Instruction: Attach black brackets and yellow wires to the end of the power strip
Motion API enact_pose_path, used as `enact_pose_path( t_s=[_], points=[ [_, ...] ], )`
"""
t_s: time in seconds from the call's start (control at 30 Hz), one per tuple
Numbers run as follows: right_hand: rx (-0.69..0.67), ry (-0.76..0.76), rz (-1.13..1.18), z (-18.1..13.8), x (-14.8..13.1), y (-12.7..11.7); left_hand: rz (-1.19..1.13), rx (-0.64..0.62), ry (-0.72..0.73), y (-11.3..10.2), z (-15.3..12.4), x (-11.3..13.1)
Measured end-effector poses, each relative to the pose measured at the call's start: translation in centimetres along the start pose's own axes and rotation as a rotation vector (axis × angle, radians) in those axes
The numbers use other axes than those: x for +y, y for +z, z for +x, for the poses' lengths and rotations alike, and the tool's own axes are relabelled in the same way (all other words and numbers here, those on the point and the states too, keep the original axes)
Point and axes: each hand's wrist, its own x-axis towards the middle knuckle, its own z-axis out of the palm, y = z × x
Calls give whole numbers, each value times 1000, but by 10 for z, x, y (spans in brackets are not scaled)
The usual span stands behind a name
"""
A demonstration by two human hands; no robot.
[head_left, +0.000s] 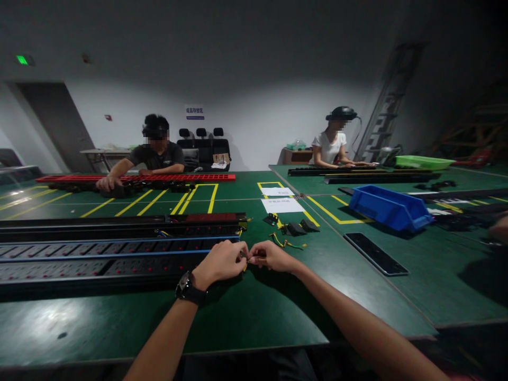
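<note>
Long black power strips (151,266) with rows of sockets and small red parts lie side by side on the green table. At the right end of the nearest strip, my left hand (222,260) is closed, its fingertips pinching a short yellow wire (245,266). My right hand (273,256) meets it from the right, thumb and forefinger pressed together on the same wire. The fingers partly hide the wire's tip and the strip's end. Loose yellow-green wires (283,242) and several small black end pieces (296,228) lie just beyond my hands.
A phone (376,254) and a blue bin (391,208) are on the right. White paper sheets (282,205) lie mid-table. Across the table, one person (161,156) handles black parts beside a red rail (178,178); another person (331,145) works at black strips.
</note>
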Motion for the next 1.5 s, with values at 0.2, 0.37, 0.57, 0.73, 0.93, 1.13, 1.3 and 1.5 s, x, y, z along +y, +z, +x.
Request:
enact_pose_path(
  t_s=[0.2, 0.37, 0.57, 0.73, 0.93, 1.13, 1.3, 1.5],
  points=[
    [-8, -14, 10, 0, -1, 0, 11, 38, -23, 1, 1, 6],
    [-18, -38, -1, -1, -1, 0, 10, 45, -15, 2, 2, 9],
    [5, -26, -16, 1, 3, 1, 113, 72, -20, 6, 3, 10],
    [0, -15, -18, 1, 5, 0, 149, 71, -4, 7, 2, 10],
    [2, -9, -14, 3, 7, 1, 227, 84, 33, 5, -1, 13],
    [-8, -17, -18, 2, 4, 1, 280, 43, 20, 7, -3, 14],
    [-10, -8, -12, 1, 1, 0, 314, 28, 38, 16, -1, 15],
    [-9, -8, -24, 1, 3, -1, 325, 22, 68, 19, 0, 14]
  ],
)
